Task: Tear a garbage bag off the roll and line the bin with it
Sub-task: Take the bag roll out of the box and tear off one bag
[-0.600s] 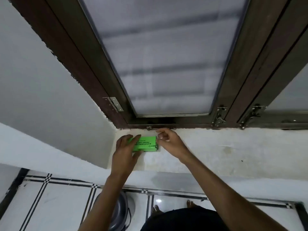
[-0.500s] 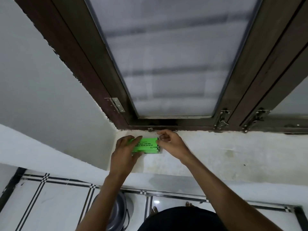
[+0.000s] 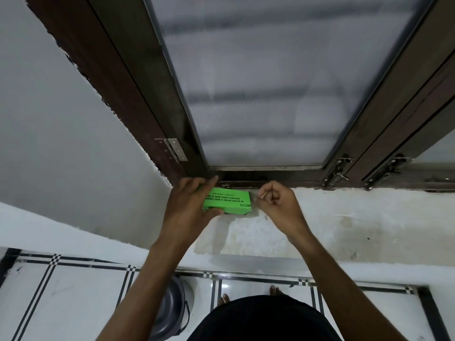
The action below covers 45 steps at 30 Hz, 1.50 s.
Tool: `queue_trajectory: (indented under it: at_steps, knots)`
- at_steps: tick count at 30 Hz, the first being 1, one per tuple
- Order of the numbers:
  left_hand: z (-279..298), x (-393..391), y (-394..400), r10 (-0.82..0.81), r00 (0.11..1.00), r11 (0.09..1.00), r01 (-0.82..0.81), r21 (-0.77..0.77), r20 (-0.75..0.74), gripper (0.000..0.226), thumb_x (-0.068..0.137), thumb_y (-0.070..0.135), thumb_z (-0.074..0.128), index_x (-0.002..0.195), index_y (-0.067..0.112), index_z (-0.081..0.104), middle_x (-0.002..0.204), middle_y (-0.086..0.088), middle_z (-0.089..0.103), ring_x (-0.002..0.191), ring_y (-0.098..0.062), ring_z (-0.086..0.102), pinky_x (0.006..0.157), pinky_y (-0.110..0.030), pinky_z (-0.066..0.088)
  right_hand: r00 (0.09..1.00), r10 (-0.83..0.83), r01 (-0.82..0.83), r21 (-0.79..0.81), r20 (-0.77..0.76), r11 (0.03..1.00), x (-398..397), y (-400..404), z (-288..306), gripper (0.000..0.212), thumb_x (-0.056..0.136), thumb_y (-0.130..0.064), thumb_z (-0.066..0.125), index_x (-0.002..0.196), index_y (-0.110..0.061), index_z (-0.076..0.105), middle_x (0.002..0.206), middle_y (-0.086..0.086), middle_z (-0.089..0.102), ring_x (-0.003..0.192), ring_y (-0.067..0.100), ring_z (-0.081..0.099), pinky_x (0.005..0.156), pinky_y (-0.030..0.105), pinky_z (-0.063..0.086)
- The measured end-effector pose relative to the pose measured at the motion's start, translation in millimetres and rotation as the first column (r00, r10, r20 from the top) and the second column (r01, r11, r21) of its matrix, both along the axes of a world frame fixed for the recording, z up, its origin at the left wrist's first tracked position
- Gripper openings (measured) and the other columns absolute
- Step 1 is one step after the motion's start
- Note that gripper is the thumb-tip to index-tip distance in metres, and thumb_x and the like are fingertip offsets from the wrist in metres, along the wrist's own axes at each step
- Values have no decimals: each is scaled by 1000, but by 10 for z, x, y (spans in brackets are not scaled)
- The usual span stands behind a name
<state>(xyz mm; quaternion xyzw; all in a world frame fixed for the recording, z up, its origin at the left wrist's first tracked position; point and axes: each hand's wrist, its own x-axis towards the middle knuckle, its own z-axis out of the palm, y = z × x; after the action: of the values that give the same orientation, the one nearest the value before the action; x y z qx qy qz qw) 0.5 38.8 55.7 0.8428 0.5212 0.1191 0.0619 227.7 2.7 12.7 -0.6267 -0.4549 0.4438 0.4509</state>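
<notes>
A bright green box of garbage bags point(image 3: 229, 201) with black print lies on the white window sill point(image 3: 344, 225), close under the window frame. My left hand point(image 3: 189, 210) grips its left end, fingers over the top and thumb under the near edge. At the box's right end my right hand point(image 3: 275, 205) has its fingertips pinched on a thin pale strip; what the strip is I cannot tell. The grey bin point(image 3: 170, 313) stands on the floor below the sill, partly hidden by my left forearm.
A dark wooden window frame with a mesh pane point(image 3: 258, 94) rises right behind the box, with a hinge point(image 3: 174, 150) and metal latches point(image 3: 338, 172). The white side wall point(image 3: 61, 131) closes the left. My bare feet point(image 3: 248, 295) stand on white tiles with black lines.
My right hand has drawn a little to the right, off the box's end, with its fingertips pinched. My left hand has closed further over the box's left end.
</notes>
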Motion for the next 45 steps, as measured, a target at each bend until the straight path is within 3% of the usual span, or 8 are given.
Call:
queue_trajectory:
  at_steps: [11,18,26,31,34,37,40,45]
  knots:
    - [333,205,80,-72,996,978,81,-190,53,116,71,46,82,157,26,8,129,9,58,118,-19,43,91,-33,41,960,140,-176,-136,-241,975,87,-199,-121,42,87,4,66,121,-20,66,110,9,69,99,13,64,84,25,55]
    - [23,39,39,25,937,919,115,-377,348,115,70,32,86,154,44,10,117,23,54,115,-8,45,92,-31,44,966,255,-259,-116,-45,959,63,-235,-204,45,76,-1,79,116,-20,66,114,-8,71,105,9,67,92,26,54]
    - [-525,-244,43,117,954,926,-4,-377,277,87,80,25,79,152,29,30,130,2,50,124,-21,43,101,-29,35,777,-63,45,44,627,998,464,-628,-253,24,83,-15,72,102,-25,61,93,-7,57,87,17,54,69,29,46]
    - [-513,-278,-43,64,949,958,28,-285,309,66,81,30,78,140,26,50,142,-2,44,134,-21,38,110,-33,33,693,-39,142,-84,720,986,647,-839,-240,49,80,-14,72,125,-24,56,108,-3,56,102,22,50,75,30,43]
    - [-324,-103,-226,62,920,994,-24,-102,387,34,90,24,64,124,20,64,125,-1,60,117,-21,50,95,-27,39,717,62,84,-173,695,981,678,-914,-170,64,78,-32,77,136,-24,51,115,-3,58,106,22,48,88,36,45]
    - [-184,129,-429,60,866,978,47,-201,496,19,93,22,61,108,24,71,100,11,71,86,-4,63,73,-23,51,749,9,144,-176,663,974,625,-855,-105,45,85,-46,66,126,-27,60,112,-5,62,106,20,51,91,38,47]
    - [-248,391,-592,193,817,823,166,-543,543,16,92,26,63,104,30,73,90,18,74,80,3,66,75,-22,55,711,112,58,-216,694,975,619,-751,-94,35,86,-48,55,111,-28,67,103,-4,68,98,20,60,84,38,50]
    - [-427,910,-809,601,651,339,319,-885,464,27,95,36,59,116,19,64,101,2,68,101,-17,66,102,-39,50,826,8,88,-143,564,986,594,-710,12,9,92,-20,64,83,-19,67,79,-5,69,76,15,63,69,29,47]
